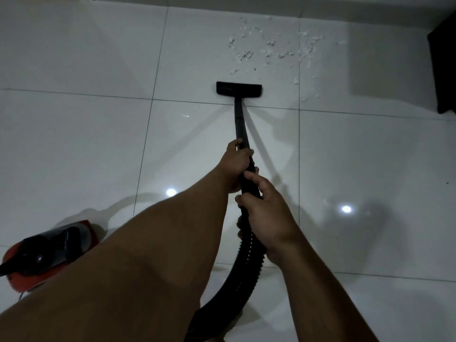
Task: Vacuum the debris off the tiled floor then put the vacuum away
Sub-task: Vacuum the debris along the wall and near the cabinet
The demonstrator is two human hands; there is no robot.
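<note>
White crumbly debris (271,49) lies scattered over the glossy white tiled floor (74,144) at the far centre right. The black floor nozzle (238,89) rests flat on the tiles just short of the debris. A black wand (240,122) runs back from the nozzle to my hands. My left hand (235,166) grips the wand higher up. My right hand (269,211) grips it just behind, where the ribbed black hose (246,262) begins. The hose curves down toward the bottom edge. The red and black vacuum body (47,253) sits on the floor at lower left.
A dark piece of furniture (444,70) stands at the right edge, close to the debris. A white wall base (345,14) runs along the far side. Two ceiling lights reflect in the tiles.
</note>
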